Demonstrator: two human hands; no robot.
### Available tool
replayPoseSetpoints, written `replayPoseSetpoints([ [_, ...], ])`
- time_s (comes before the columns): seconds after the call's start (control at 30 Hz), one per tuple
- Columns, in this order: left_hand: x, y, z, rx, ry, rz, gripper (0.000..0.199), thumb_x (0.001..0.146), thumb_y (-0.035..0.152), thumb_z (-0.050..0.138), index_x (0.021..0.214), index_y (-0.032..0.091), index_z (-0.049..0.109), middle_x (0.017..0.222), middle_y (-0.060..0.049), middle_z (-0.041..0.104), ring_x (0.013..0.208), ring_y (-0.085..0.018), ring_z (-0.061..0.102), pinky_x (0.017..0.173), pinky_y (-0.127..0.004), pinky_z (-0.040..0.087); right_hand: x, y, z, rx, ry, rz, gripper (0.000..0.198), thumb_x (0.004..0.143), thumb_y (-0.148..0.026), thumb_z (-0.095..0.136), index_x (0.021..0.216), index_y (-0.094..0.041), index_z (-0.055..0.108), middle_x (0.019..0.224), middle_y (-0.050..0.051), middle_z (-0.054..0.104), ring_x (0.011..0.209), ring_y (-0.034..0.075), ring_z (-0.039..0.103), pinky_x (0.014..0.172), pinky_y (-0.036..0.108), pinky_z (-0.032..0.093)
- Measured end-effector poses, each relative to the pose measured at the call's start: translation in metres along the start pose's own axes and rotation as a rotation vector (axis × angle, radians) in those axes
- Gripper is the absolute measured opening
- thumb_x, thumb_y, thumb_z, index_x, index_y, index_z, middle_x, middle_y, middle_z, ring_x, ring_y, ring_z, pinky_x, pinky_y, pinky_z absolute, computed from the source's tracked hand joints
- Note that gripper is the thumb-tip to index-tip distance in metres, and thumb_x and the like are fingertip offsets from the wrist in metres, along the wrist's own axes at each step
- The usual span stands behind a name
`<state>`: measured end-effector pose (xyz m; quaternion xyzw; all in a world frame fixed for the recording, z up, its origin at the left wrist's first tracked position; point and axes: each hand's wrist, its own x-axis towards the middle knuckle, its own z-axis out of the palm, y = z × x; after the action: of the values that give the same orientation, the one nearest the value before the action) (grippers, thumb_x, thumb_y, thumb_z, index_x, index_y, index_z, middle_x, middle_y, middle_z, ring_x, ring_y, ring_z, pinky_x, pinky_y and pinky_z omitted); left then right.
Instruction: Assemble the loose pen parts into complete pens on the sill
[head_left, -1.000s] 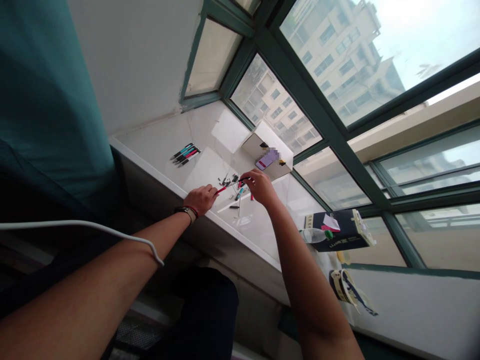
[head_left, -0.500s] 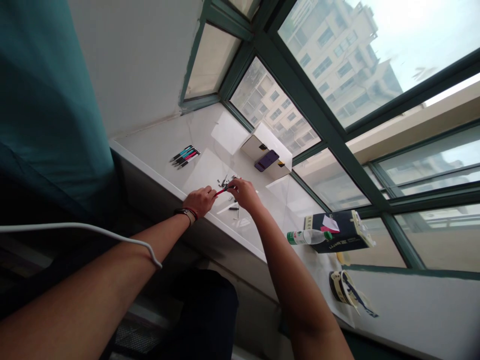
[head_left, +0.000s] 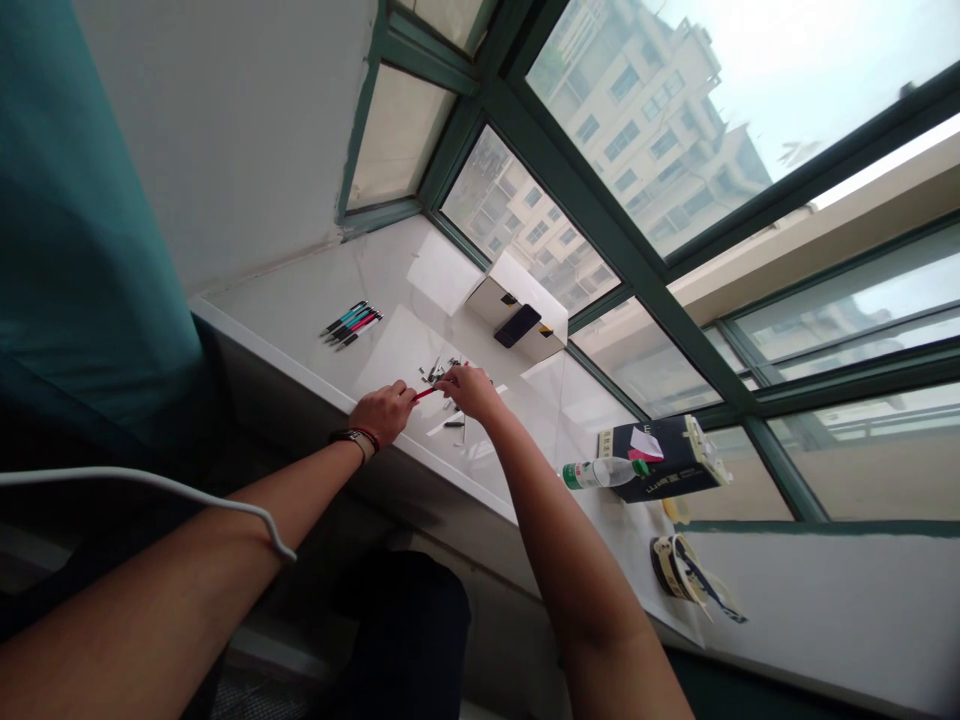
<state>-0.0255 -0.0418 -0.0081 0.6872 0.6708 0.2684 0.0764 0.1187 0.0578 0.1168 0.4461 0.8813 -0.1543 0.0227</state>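
Note:
My left hand (head_left: 385, 411) is closed around one end of a red pen (head_left: 426, 393) at the front edge of the white sill. My right hand (head_left: 469, 390) pinches the other end of the same pen; its fingertips hide what lies between them. Small pen parts (head_left: 435, 371), some silvery and some dark, are scattered just behind and beside my right hand. One dark piece (head_left: 454, 424) rests on the sill below that hand. To the left, several pens (head_left: 351, 325) in black, teal, red and white lie in a row.
A phone (head_left: 517, 326) leans on a white box (head_left: 484, 301) by the window. Farther right are a plastic bottle (head_left: 600, 472), a dark box (head_left: 660, 462) and a paper cup-like container (head_left: 670, 570). The sill's front edge (head_left: 277, 363) runs beneath my wrists. A white cable (head_left: 150, 482) crosses my left forearm.
The camera view has shifted, so the whole scene sits farther left. Both hands keep their hold on the red pen, and the pens in the row lie as before.

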Motion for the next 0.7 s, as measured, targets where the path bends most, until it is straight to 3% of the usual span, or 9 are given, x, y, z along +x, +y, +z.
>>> replayPoseSetpoints([
  [0.17, 0.001, 0.001, 0.001, 0.044, -0.004, 0.016, 0.031, 0.099, 0.037, 0.037, 0.102, 0.023, 0.065, 0.101, -0.009, 0.062, 0.082, -0.022, 0.061, 0.065, -0.032, 0.041, -0.005, 0.006, 0.008, -0.024, -0.030, 0.067, 0.053, 0.096, -0.059, 0.048, 0.067, -0.020, 0.070, 0.062, 0.006, 0.067, 0.070, 0.018, 0.063, 0.072, 0.027, 0.043],
  [0.27, 0.001, 0.002, 0.000, 0.089, -0.002, 0.012, 0.031, 0.099, 0.037, 0.037, 0.102, 0.023, 0.064, 0.101, -0.008, 0.062, 0.081, -0.021, 0.060, 0.063, -0.032, 0.040, -0.005, 0.018, 0.010, 0.130, -0.051, 0.110, 0.068, 0.096, -0.068, 0.035, 0.063, -0.020, 0.069, 0.061, 0.006, 0.066, 0.068, 0.017, 0.064, 0.074, 0.026, 0.045],
  [0.37, 0.001, 0.003, -0.001, 0.102, -0.010, 0.002, 0.032, 0.100, 0.037, 0.035, 0.102, 0.024, 0.064, 0.098, -0.007, 0.062, 0.080, -0.020, 0.060, 0.063, -0.031, 0.040, 0.002, 0.044, 0.005, 0.305, 0.020, 0.190, 0.077, 0.098, -0.068, 0.017, 0.077, -0.019, 0.073, 0.074, 0.006, 0.071, 0.075, 0.016, 0.067, 0.078, 0.026, 0.047],
  [0.47, 0.002, 0.004, -0.002, 0.094, -0.029, 0.011, 0.031, 0.100, 0.037, 0.036, 0.102, 0.024, 0.064, 0.098, -0.007, 0.062, 0.081, -0.020, 0.060, 0.064, -0.031, 0.040, 0.015, 0.083, 0.000, 0.219, 0.238, 0.301, 0.067, 0.101, -0.061, 0.022, 0.101, -0.016, 0.072, 0.107, 0.012, 0.071, 0.101, 0.021, 0.066, 0.090, 0.031, 0.048],
  [0.57, 0.003, 0.004, -0.003, 0.104, -0.052, 0.017, 0.030, 0.100, 0.036, 0.036, 0.101, 0.025, 0.064, 0.098, -0.007, 0.062, 0.082, -0.020, 0.060, 0.066, -0.031, 0.041, 0.034, 0.126, 0.003, 0.029, 0.459, 0.382, 0.056, 0.098, -0.051, 0.044, 0.141, -0.017, 0.049, 0.153, 0.019, 0.038, 0.127, 0.027, 0.052, 0.101, 0.039, 0.044],
  [0.63, 0.004, 0.004, -0.002, 0.115, -0.062, 0.020, 0.030, 0.100, 0.035, 0.036, 0.100, 0.025, 0.064, 0.098, -0.007, 0.062, 0.083, -0.021, 0.060, 0.068, -0.032, 0.042, 0.051, 0.151, 0.009, -0.037, 0.462, 0.418, 0.066, 0.095, -0.044, 0.049, 0.153, -0.018, 0.031, 0.163, 0.019, 0.013, 0.128, 0.031, 0.051, 0.101, 0.043, 0.045],
  [0.7, 0.005, 0.004, -0.002, 0.114, -0.065, 0.024, 0.030, 0.100, 0.035, 0.036, 0.100, 0.026, 0.064, 0.097, -0.007, 0.063, 0.083, -0.021, 0.060, 0.068, -0.032, 0.043, 0.072, 0.170, 0.014, -0.062, 0.421, 0.447, 0.073, 0.093, -0.037, 0.051, 0.157, -0.019, 0.021, 0.165, 0.018, 0.002, 0.122, 0.033, 0.055, 0.097, 0.045, 0.047],
])
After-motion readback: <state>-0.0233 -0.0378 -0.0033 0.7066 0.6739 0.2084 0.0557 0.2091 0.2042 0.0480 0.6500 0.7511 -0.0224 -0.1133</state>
